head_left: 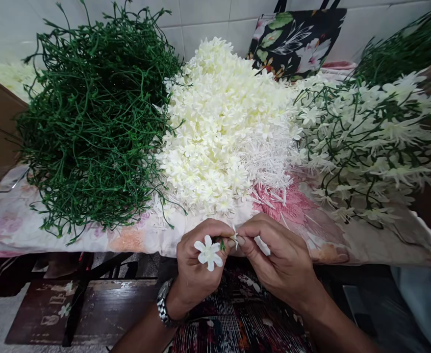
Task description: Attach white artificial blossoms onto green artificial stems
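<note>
My left hand [195,274], with a metal-banded watch [164,303] at its wrist, is closed on a green artificial flower stem [222,245]. An open white artificial flower [208,253] shows in front of its fingers. My right hand [283,262] pinches a small white flower piece [235,236] at the fingertips, which meet those of my left hand. Another white petal [262,245] shows by the right fingers. Most of the stem is hidden by my left hand. Both hands are at the front edge of the cloth-covered table, before a heap of loose white flower heads [215,127].
To the left lies a tall tangle of green plastic stems [97,122]. Thin white stamens [268,152] lie beside the flower heads. Assembled white sprays [377,142] fill the right side. A floral bag [298,41] leans at the back wall. Below stands a dark wooden bench [115,309].
</note>
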Demonstrator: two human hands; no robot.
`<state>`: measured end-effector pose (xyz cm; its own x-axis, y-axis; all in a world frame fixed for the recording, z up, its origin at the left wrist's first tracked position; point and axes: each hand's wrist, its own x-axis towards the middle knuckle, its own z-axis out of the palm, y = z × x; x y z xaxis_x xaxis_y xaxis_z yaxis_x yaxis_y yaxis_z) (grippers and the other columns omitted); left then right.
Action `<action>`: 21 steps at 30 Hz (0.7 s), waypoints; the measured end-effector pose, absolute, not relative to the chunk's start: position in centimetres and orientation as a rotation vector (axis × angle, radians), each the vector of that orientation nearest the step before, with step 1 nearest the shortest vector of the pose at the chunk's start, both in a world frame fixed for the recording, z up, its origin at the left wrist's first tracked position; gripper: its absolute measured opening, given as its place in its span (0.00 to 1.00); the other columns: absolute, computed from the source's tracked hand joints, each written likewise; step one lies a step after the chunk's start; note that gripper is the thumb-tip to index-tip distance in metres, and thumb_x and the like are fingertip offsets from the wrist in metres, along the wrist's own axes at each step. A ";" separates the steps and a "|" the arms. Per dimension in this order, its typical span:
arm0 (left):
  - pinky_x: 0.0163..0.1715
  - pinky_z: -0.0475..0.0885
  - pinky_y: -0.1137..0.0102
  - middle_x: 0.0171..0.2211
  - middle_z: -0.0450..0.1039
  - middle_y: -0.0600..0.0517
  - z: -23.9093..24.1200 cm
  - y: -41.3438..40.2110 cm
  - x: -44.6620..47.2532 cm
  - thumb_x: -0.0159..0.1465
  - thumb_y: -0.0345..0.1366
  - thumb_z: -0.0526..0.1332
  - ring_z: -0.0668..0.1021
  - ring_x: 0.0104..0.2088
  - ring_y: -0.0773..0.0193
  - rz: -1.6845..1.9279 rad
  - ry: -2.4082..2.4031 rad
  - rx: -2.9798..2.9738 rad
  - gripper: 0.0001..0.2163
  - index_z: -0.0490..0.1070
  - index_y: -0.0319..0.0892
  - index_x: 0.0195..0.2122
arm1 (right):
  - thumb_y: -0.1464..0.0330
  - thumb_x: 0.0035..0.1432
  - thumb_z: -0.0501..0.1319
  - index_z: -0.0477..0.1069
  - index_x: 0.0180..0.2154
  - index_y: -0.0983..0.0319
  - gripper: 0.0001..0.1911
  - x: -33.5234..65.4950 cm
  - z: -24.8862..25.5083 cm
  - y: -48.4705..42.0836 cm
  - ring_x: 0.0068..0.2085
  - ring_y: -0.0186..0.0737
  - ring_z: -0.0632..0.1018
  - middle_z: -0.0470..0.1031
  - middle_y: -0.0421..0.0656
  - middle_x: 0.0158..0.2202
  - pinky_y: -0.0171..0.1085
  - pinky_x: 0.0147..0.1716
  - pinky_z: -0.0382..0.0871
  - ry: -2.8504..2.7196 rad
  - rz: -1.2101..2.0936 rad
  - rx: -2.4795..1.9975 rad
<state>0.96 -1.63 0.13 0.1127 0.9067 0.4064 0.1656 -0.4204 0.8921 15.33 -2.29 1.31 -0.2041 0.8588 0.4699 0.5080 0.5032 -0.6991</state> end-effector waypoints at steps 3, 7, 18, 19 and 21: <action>0.27 0.70 0.75 0.26 0.75 0.53 0.2 -1.5 1.0 0.55 0.22 0.59 0.75 0.27 0.69 1.387 1.040 1.748 0.07 0.72 0.40 0.31 | 0.74 0.58 0.55 0.66 0.29 0.63 0.06 15.5 1.2 -2.3 0.26 0.32 0.69 0.68 0.39 0.23 0.32 0.25 0.63 -1.855 0.537 -1.148; 0.27 0.70 0.74 0.26 0.75 0.52 0.2 -1.5 1.1 0.55 0.21 0.59 0.75 0.27 0.68 1.422 1.006 1.745 0.08 0.73 0.40 0.32 | 0.73 0.59 0.55 0.66 0.30 0.62 0.05 15.3 1.2 -2.4 0.25 0.32 0.70 0.68 0.39 0.23 0.32 0.24 0.64 -1.823 0.526 -1.185; 0.20 0.64 0.76 0.22 0.69 0.55 -0.8 -1.8 1.5 0.54 0.34 0.66 0.69 0.21 0.71 1.391 0.969 0.993 0.04 0.73 0.40 0.26 | 0.63 0.57 0.59 0.64 0.47 0.62 0.17 15.2 1.8 -2.1 0.40 0.39 0.74 0.71 0.47 0.40 0.38 0.36 0.72 -1.847 0.473 -1.100; 0.22 0.66 0.76 0.23 0.69 0.55 -0.8 -1.9 1.4 0.54 0.34 0.66 0.70 0.23 0.71 1.385 0.963 0.990 0.04 0.73 0.40 0.26 | 0.65 0.56 0.60 0.65 0.46 0.62 0.15 15.2 1.9 -2.1 0.40 0.39 0.74 0.71 0.47 0.40 0.38 0.36 0.72 -1.872 0.481 -1.071; 0.25 0.68 0.75 0.24 0.71 0.54 -0.8 -2.1 1.3 0.54 0.35 0.66 0.72 0.25 0.69 1.369 0.964 1.001 0.04 0.74 0.40 0.27 | 0.72 0.57 0.59 0.68 0.42 0.63 0.09 15.2 1.8 -2.1 0.36 0.35 0.74 0.72 0.44 0.34 0.34 0.33 0.71 -1.877 0.507 -1.032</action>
<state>1.35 -2.09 -0.79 -0.0097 0.9993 0.0349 -0.3037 -0.0362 0.9521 15.15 -2.07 1.82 -0.2402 0.8215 0.5172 0.4496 0.5664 -0.6907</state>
